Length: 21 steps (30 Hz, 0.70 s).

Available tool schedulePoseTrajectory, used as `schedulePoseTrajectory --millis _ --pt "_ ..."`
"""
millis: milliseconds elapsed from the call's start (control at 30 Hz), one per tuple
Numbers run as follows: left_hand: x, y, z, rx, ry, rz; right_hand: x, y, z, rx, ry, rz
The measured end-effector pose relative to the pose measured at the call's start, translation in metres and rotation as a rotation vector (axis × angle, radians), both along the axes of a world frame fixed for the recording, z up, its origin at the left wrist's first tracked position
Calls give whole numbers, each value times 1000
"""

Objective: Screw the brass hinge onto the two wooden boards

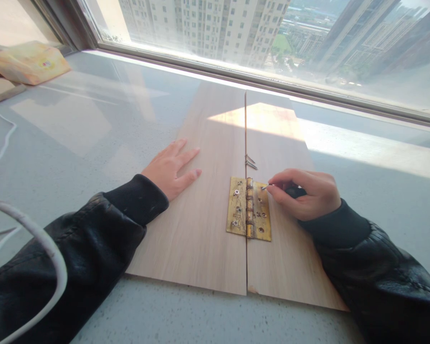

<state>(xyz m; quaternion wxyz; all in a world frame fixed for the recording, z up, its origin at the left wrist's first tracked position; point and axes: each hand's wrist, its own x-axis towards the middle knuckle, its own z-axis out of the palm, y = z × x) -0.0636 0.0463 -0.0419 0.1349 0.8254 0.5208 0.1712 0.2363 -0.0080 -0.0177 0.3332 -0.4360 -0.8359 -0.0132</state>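
Note:
Two pale wooden boards lie side by side, the left board and the right board, with a narrow gap between them. A brass hinge spans the gap. Screws sit in its left leaf; holes show in the right leaf. My left hand lies with fingers spread on the left board. My right hand pinches a small screw at the upper part of the hinge's right leaf. Something dark is tucked in that hand, partly hidden. A few loose screws lie above the hinge.
The boards rest on a speckled pale counter. A window frame runs along the back. An orange-and-white tissue pack is at the far left. White cables curve along the left, one over the left sleeve.

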Motion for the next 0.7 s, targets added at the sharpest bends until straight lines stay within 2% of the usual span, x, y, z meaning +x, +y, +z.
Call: schedulePoseTrajectory --millis 267,700 --pt "0 0 1 -7 -1 5 3 2 0 -4 -11 -5" --pt "4 -2 11 -81 56 12 0 2 1 -38 -45 -34"
